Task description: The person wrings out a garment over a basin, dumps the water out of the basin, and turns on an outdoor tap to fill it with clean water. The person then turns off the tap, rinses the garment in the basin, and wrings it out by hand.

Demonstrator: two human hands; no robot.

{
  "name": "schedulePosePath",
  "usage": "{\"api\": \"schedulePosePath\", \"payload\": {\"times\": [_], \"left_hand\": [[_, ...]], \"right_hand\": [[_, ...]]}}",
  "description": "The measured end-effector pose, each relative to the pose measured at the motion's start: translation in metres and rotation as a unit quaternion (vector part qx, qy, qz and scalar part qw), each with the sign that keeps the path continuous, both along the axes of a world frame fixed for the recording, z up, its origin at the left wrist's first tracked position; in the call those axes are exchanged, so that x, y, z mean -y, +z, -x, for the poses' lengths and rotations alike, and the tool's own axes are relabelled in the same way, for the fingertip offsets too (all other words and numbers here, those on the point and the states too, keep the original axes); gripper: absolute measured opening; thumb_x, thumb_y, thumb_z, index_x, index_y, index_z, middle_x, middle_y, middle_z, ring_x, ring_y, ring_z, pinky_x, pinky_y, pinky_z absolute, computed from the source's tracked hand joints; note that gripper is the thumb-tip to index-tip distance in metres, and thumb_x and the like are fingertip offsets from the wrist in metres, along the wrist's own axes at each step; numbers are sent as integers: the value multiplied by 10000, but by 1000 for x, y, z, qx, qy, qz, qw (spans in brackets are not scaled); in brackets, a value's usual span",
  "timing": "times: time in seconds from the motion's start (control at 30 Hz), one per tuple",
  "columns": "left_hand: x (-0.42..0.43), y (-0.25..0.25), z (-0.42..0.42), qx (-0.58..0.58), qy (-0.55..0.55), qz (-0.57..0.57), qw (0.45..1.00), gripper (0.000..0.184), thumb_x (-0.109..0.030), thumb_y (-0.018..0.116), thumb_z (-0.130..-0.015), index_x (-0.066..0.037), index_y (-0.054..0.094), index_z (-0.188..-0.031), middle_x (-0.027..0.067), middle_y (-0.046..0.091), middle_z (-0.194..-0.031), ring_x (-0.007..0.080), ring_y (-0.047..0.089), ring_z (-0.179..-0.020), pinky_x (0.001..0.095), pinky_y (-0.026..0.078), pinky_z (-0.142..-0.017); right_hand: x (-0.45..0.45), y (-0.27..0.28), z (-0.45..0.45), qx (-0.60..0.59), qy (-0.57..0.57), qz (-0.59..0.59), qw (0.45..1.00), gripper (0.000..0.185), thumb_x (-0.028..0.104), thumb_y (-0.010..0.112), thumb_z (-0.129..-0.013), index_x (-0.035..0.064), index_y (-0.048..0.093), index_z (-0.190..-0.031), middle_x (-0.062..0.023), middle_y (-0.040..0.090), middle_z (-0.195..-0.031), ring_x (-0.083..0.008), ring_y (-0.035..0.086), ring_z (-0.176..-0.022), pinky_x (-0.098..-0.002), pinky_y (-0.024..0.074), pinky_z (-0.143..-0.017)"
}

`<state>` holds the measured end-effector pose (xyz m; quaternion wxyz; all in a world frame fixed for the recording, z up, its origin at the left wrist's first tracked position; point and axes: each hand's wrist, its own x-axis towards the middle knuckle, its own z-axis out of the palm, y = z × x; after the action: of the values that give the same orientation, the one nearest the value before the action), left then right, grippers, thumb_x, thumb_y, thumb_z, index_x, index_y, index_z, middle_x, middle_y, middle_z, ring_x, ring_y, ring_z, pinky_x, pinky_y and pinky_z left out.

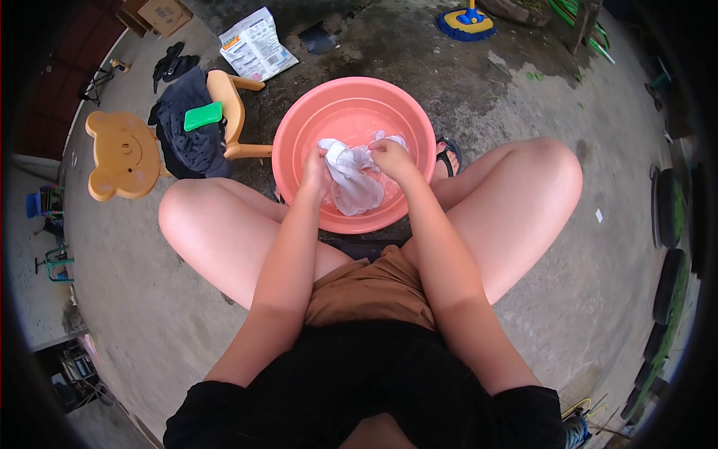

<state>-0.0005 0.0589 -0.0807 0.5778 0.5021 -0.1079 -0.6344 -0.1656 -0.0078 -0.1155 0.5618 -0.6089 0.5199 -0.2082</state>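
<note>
A wet white cloth garment (354, 179) hangs between my hands over a round pink basin (351, 87) with water in it. Its lower part droops against the near inside of the basin; what kind of garment it is I cannot make out. My left hand (315, 170) is closed on the cloth's left edge. On the other side, my right hand (390, 157) pinches the cloth near its upper right, where a bunched part lies behind the fingers.
Left of the basin stands a yellow bear-faced chair (126, 156) with dark clothes (187, 112) and a green box (203, 116) on it. A white printed bag (256, 46) lies behind it. A blue-yellow mop head (467, 25) rests at the back. Tires (668, 284) line the right side.
</note>
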Motion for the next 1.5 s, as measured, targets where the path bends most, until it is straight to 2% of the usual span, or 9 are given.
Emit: {"api": "schedulePosePath", "payload": {"times": [0.17,0.37,0.57,0.67,0.87,1.17,1.27,1.37,1.5], "left_hand": [[3,15,-15,-104,13,55,993,510,-246,310,-816,35,439,-1222,186,517,-1231,327,482,-1158,450,336,-1021],[-3,38,-12,-219,2,114,969,555,-255,337,-805,47,429,-1262,201,466,-1303,354,421,-1226,475,281,-1061],[-7,59,-6,-236,7,108,966,551,-247,353,-797,54,437,-1250,207,465,-1304,366,418,-1226,491,271,-1064],[-3,52,-13,-209,24,100,973,557,-254,360,-788,54,439,-1246,215,468,-1298,372,422,-1221,493,274,-1062],[-4,47,-13,-212,21,114,970,581,-255,360,-774,76,421,-1247,242,465,-1287,401,430,-1205,508,281,-1056],[-6,58,-9,-234,0,108,966,568,-259,377,-763,50,453,-1234,217,484,-1276,381,440,-1198,492,286,-1053],[-5,60,-9,-223,12,105,969,567,-258,377,-761,52,459,-1228,215,486,-1276,376,440,-1198,494,285,-1053],[-4,58,-13,-198,-7,111,974,557,-262,377,-765,47,466,-1219,212,499,-1260,369,458,-1181,483,305,-1043],[6,26,-35,-36,-33,91,995,506,-281,379,-799,33,489,-1181,185,548,-1189,341,502,-1131,457,355,-1001]], "right_hand": [[-15,-29,-3,-134,105,46,984,462,335,618,-736,30,623,-1084,-223,620,-1071,-325,614,-988,-375,473,-839],[-27,-33,-10,-96,21,0,995,524,345,585,-761,17,569,-1169,-238,601,-1106,-346,581,-1045,-403,435,-903],[-21,-63,-14,-11,-79,-106,991,417,229,602,-762,-22,596,-1095,-225,653,-932,-296,664,-833,-364,513,-696],[-12,-57,-6,-33,-114,-88,989,243,191,594,-786,-3,630,-927,-102,664,-799,-204,637,-624,-325,507,-565],[-14,-19,-4,-132,-98,37,986,313,282,624,-742,-14,643,-841,-129,657,-712,-207,649,-704,-314,501,-590],[-19,-83,-8,-71,1,-17,997,351,317,611,-777,-25,647,-846,-132,667,-751,-251,649,-668,-352,501,-564],[-14,-77,-8,-50,-28,-102,993,286,247,587,-793,-32,643,-817,-118,645,-693,-212,620,-575,-332,480,-523],[-11,-68,-5,-85,-156,39,983,236,196,563,-801,-28,636,-798,-96,619,-654,-165,587,-532,-300,466,-500],[11,-49,1,50,-303,-7,952,251,213,544,-782,-25,611,-742,-141,611,-651,-238,594,-618,-360,452,-579]]}}
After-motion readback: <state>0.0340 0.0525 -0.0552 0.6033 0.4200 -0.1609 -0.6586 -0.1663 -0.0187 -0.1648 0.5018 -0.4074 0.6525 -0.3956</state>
